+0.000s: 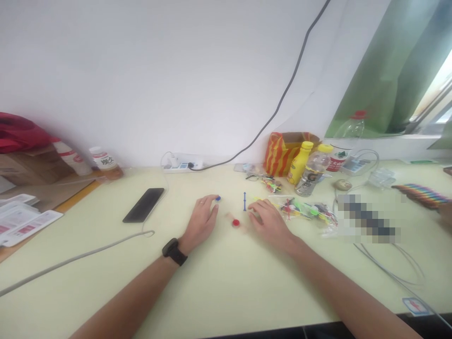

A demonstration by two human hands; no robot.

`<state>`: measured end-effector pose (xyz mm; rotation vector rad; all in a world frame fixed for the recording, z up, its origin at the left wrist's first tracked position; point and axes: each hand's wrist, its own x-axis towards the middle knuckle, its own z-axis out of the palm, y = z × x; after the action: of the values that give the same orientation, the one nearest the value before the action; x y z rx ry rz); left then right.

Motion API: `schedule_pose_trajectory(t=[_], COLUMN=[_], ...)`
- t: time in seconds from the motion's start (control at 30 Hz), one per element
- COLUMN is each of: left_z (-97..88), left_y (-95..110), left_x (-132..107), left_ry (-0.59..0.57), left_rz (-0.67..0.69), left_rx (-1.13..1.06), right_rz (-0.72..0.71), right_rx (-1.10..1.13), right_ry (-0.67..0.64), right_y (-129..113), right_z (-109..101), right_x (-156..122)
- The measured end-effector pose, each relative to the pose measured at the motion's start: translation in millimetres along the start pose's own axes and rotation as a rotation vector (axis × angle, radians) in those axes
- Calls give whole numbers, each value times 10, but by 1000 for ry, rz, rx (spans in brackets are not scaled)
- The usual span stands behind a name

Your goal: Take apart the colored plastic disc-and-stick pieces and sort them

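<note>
Largest first: pale table (pixel 226 292), serving as the work surface. Red-and-yellow striped bag (pixel 277 157) near the wall, with a yellow bottle (pixel 299 165) just beside it; both well apart from my fingers.

My right hand (pixel 270 220): fingers loosely curled, thumb and forefinger parted, nothing visible between them; fingertips just beside a blue stick. My left hand (pixel 203 217): forefinger extended to a small blue piece, thumb lying apart. Cannot tell whether I grip that piece or only touch it.

Coloured plastic parts (pixel 312 211) spread to the right of my right hand, partly in clear wrapping. Risk: an outward swing of that hand could drag or scatter them.

Blue stick (pixel 245 201) flat on the table. Thin, hence easily nudged askew; a careless fingertip would do it.

Red piece (pixel 235 222) between my two hands, faint blurred streaks on either side; their nature unclear. Risk: closing my hands inward could knock it, since it sits in the gap.

Blue piece (pixel 218 198) at my left fingertip. Smallest item, so probably the easiest to lose: off-centre pressure could make it skid away, and my finger partly hides it.
</note>
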<state>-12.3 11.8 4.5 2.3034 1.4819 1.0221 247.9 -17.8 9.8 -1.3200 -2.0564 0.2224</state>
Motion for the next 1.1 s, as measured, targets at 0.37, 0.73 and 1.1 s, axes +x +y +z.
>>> schedule_pose_trajectory(t=[0.37, 0.73, 1.1], left_z=[119, 94, 111], left_y=[-215, -154, -196], left_x=[-7, 32, 52], left_ry=[-160, -56, -45], left_rz=[46, 75, 14], left_rx=[145, 53, -68], right_rz=[-104, -38, -64], right_rx=[-328, -417, -361], right_ry=[-115, -199, -142], right_y=[212, 282, 253], right_z=[108, 148, 131], right_x=[81, 82, 100])
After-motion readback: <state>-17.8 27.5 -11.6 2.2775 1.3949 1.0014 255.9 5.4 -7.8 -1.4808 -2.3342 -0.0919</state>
